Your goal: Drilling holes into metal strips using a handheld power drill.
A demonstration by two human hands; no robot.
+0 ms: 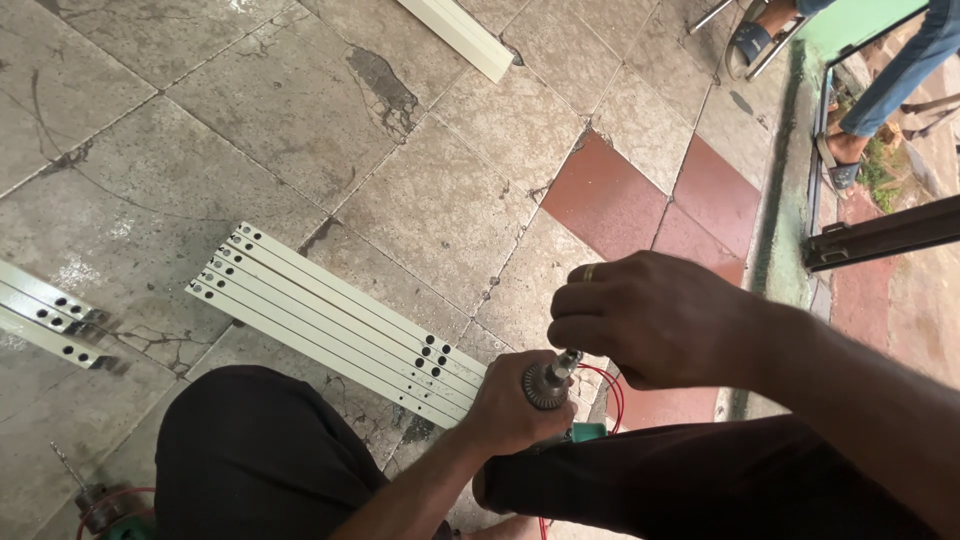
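Drill: electric drill (548, 385) held upright between the person's knees, its knurled chuck pointing up; a green body part and thin red wires (606, 385) show just below it.
Left hand: left hand (512, 405) clenched around the chuck from the left side.
Right hand: right hand (650, 318) curled down over the tip of the chuck, fingers pinched at a small metal piece there; a ring shows on one finger. What exactly it pinches is too small to tell.
Strips: stack of white metal strips (330, 325) with drilled holes near the ends, lying flat on the floor just left of the drill.
More strips: shorter white perforated pieces (45, 320) at the left edge, well apart from the stack.
Second drill: another drill (95, 500) with a bit in it, lying at the bottom left corner.
Floor: cracked grey tiled floor (250, 110) with a few red tiles.
Others: someone's sandalled feet (845, 160) at the top right, far from the hands.
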